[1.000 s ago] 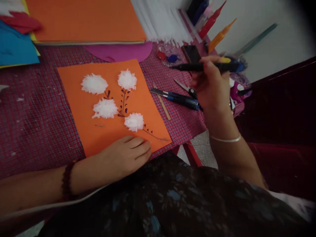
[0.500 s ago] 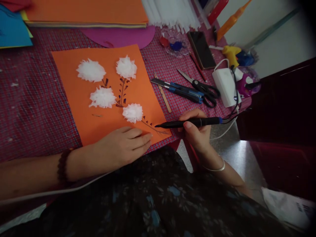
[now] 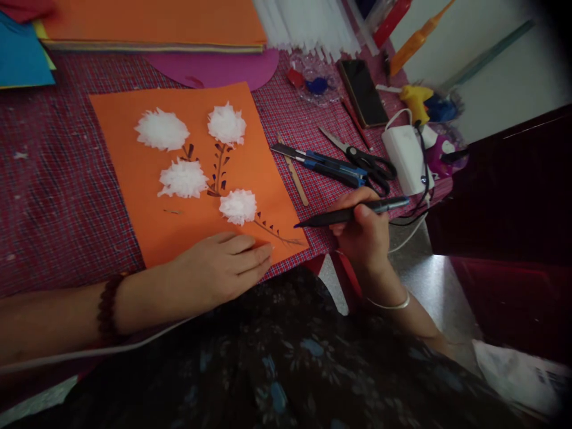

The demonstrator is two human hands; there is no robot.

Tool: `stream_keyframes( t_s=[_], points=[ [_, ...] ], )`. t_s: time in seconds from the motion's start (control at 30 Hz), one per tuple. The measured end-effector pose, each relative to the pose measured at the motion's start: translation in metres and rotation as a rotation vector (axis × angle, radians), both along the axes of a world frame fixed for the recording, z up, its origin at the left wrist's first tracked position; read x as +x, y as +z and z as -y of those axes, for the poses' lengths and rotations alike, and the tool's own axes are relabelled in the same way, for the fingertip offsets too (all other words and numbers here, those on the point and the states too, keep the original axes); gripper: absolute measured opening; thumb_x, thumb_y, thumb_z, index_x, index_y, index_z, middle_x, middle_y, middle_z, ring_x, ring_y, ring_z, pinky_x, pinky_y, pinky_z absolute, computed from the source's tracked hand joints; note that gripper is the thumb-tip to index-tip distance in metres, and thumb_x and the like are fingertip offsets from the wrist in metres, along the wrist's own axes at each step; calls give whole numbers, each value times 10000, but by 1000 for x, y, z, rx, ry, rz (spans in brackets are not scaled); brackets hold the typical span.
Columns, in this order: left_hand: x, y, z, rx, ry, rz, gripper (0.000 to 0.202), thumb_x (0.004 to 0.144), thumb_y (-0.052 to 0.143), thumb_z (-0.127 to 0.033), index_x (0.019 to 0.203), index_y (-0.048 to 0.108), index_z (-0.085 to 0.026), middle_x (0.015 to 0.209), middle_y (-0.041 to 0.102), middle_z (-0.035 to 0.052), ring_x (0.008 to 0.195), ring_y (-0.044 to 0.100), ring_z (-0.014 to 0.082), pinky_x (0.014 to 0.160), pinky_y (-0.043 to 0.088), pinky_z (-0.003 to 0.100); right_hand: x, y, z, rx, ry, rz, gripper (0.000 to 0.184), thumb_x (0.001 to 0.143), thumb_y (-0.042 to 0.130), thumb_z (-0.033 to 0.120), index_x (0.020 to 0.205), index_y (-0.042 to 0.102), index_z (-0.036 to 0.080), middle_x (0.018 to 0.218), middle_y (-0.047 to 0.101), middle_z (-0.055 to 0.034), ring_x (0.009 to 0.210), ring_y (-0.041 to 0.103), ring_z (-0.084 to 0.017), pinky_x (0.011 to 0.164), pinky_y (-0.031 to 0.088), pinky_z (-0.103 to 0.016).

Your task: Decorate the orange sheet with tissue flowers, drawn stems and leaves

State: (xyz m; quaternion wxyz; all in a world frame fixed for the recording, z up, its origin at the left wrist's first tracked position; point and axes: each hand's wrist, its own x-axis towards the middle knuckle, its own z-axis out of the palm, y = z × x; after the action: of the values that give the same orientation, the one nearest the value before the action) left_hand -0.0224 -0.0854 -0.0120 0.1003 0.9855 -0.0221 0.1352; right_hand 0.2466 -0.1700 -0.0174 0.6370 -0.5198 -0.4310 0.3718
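An orange sheet of paper [image 3: 120, 161] lies on the checked cloth, bearing several fluffy white paper flowers with dark drawn stems and small leaves. Across its near edge my left hand [image 3: 223, 265] rests flat, fingers stretched out, holding nothing. My right hand [image 3: 364, 232] grips a black marker pen [image 3: 330, 217] between thumb and fingers, at the sheet's right side. The pen's tip points left, near the lower right corner, above a drawn stem [image 3: 272, 232] with a row of small dark leaves. Closest to my left fingertips is the lowest white flower [image 3: 238, 207].
Right of the sheet lie a wooden stick [image 3: 295, 179], a blue utility knife [image 3: 326, 167], scissors [image 3: 357, 156], a red pencil [image 3: 357, 125] and a phone [image 3: 364, 92]. Beyond them stands a white power adapter [image 3: 406, 158]. A stack of coloured paper [image 3: 152, 24] and white strips [image 3: 308, 27] lie behind.
My right hand has lifted the marker pen slightly away from the drawn stem, to the right, and tilted its back end up. One more small leaf shows on that stem. My left hand stays put.
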Motion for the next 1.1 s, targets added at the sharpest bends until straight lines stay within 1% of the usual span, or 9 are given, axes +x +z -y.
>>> stream_keyframes(
  t_s=[0.17, 0.3, 0.43, 0.53, 0.63, 0.8, 0.93, 1.03, 1.1],
  points=[
    [-3, -4, 3, -29, 14, 29, 342, 968, 443, -73, 1215, 670, -142, 1240, 708, 83, 1025, 599, 205, 903, 445, 329, 35, 31, -31, 99, -124, 24, 266, 862, 662, 497, 775, 588, 257, 507, 442, 69, 424, 431, -101, 443, 402, -260],
    [-2, -11, 3, -46, 10, 47, 366, 954, 422, -80, 1241, 647, -115, 1240, 703, 118, 1020, 594, 228, 863, 457, 356, 84, 44, -84, 185, -294, 186, 272, 826, 691, 506, 819, 566, 264, 557, 461, 74, 429, 439, -93, 427, 401, -249],
    [0, -12, 2, -54, -9, 43, 378, 938, 432, -67, 1246, 644, -120, 1222, 704, 132, 1006, 597, 230, 845, 471, 361, 118, 33, -151, 152, -375, 276, 370, 739, 753, 562, 826, 577, 249, 609, 536, 47, 492, 519, -110, 453, 442, -259],
    [0, -9, 4, -51, 12, 21, 371, 924, 457, -59, 1230, 656, -127, 1216, 708, 121, 994, 611, 223, 846, 484, 359, 126, 15, -187, 92, -308, 295, 419, 698, 774, 585, 847, 600, 234, 604, 585, 30, 482, 536, -120, 452, 445, -272],
    [0, -5, 5, -54, 31, 15, 349, 919, 488, -66, 1216, 662, -125, 1210, 718, 105, 976, 628, 213, 830, 492, 348, 126, -1, -207, 51, -239, 333, 388, 707, 773, 546, 850, 623, 218, 591, 601, 31, 478, 539, -116, 445, 437, -261],
    [1, -2, 3, -43, 29, 31, 338, 931, 476, -65, 1204, 668, -121, 1225, 721, 84, 959, 630, 195, 819, 495, 335, 130, -14, -219, 63, -272, 414, 284, 729, 791, 437, 809, 632, 216, 619, 608, 47, 519, 547, -103, 454, 453, -237],
    [1, -2, 1, -5, 8, -1, 319, 961, 467, -98, 1209, 666, -125, 1255, 706, 96, 992, 635, 193, 830, 494, 326, 130, -6, -215, 10, -272, 368, 245, 743, 812, 332, 787, 606, 206, 561, 594, 83, 479, 524, -57, 465, 425, -199],
    [-1, 1, 5, 46, 17, 11, 284, 972, 478, -112, 1162, 688, -140, 1245, 710, 97, 1017, 645, 199, 828, 501, 321, 113, 9, -192, 40, -212, 250, 242, 758, 799, 341, 841, 616, 206, 586, 652, 61, 502, 582, -72, 493, 448, -223],
    [-3, 6, 11, 86, 49, 32, 254, 968, 499, -118, 1118, 703, -126, 1217, 718, 122, 1024, 659, 215, 846, 511, 335, 90, 21, -163, 105, -114, 187, 248, 755, 800, 374, 864, 648, 212, 590, 659, 55, 513, 604, -86, 506, 453, -241]
  ],
)
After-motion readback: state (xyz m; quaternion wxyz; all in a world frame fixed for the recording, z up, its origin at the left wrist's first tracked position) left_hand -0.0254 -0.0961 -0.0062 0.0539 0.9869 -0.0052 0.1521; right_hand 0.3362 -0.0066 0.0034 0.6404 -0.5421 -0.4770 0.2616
